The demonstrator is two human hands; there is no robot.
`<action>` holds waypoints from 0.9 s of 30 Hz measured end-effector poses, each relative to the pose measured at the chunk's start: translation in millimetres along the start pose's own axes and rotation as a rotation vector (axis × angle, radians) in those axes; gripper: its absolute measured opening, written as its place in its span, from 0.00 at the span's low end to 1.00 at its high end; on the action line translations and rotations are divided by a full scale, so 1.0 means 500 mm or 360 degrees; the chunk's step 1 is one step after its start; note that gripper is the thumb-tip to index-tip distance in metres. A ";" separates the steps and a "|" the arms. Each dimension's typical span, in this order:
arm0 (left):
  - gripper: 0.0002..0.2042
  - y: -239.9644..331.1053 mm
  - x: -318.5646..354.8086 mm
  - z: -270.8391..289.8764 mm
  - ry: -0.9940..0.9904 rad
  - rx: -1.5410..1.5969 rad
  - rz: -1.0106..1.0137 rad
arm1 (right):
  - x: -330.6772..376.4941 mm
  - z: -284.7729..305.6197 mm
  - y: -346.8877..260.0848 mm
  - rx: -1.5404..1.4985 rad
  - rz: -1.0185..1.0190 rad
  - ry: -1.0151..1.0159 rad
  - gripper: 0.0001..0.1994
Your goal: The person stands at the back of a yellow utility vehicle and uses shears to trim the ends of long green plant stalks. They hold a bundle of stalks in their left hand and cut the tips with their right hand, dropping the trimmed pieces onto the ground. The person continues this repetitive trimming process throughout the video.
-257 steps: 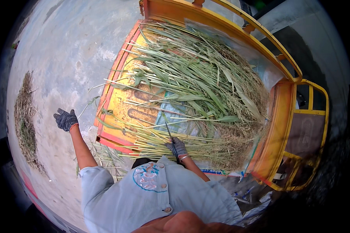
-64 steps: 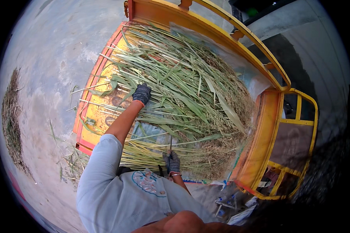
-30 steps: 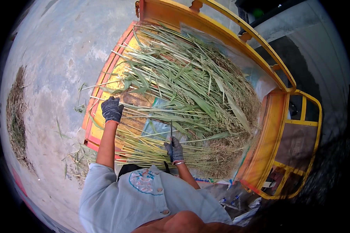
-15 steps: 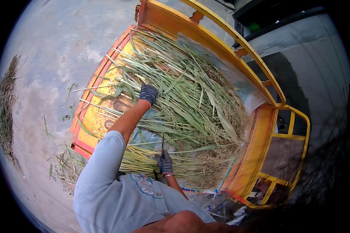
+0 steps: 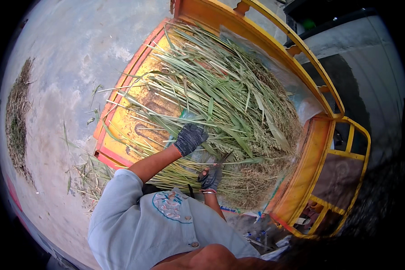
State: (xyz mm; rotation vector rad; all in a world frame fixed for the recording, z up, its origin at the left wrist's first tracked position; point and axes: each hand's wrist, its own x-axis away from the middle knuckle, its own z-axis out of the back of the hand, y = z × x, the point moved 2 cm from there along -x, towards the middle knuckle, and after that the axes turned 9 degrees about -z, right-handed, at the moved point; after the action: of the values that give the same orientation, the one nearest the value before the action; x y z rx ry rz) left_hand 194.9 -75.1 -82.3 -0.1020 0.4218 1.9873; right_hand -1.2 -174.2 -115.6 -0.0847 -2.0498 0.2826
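Long green stalks (image 5: 225,96) with leaves and bushy seed heads (image 5: 285,119) cover the truck bed (image 5: 137,114). My left hand (image 5: 191,138), in a dark knitted glove, is closed around some stalks at the near side of this pile; its fingertips are hidden. Just right of it and nearer to me, my gloved right hand (image 5: 210,178) grips a dark narrow-bladed cutting tool (image 5: 223,157), its blade pointing up and right; whether it has one blade or two is unclear. Beneath my right hand lies a yellower bundle of stalks (image 5: 177,176), its brown heads (image 5: 252,183) to the right.
A yellow side wall with a rail (image 5: 297,42) bounds the bed at the far right, and the yellow cab frame (image 5: 339,180) stands right. Clear plastic sheeting (image 5: 308,101) lines the bed. Plant scraps (image 5: 91,177) and a dry heap (image 5: 19,119) lie on the concrete ground (image 5: 76,67).
My left hand has come nearer to me and to the right, drawing stalks along. My right hand moved slightly up and right, and the tool's blade now tilts rightward.
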 end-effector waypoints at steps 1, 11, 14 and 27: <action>0.12 0.019 0.005 0.009 -0.0053 0.0052 -0.0036 | -0.015 0.001 -0.002 0.0245 0.0254 0.0050 0.06; 0.10 0.140 0.036 0.075 -0.0117 0.0171 -0.0138 | 0.016 -0.091 -0.055 -0.0030 0.0185 -0.0381 0.04; 0.09 0.157 0.045 0.097 -0.0145 0.0194 -0.0181 | 0.046 -0.088 -0.048 -0.0197 0.0182 -0.0257 0.05; 0.05 0.094 0.159 0.168 -0.0401 -0.0060 -0.0152 | 0.041 -0.016 -0.147 -0.0527 0.0206 -0.0049 0.04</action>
State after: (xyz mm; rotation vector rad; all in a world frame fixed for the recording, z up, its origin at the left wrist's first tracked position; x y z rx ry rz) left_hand 127.7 3.4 -12.8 0.1021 0.2124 1.8846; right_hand 0.4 -240.4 -77.2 -0.4199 -2.1090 0.0213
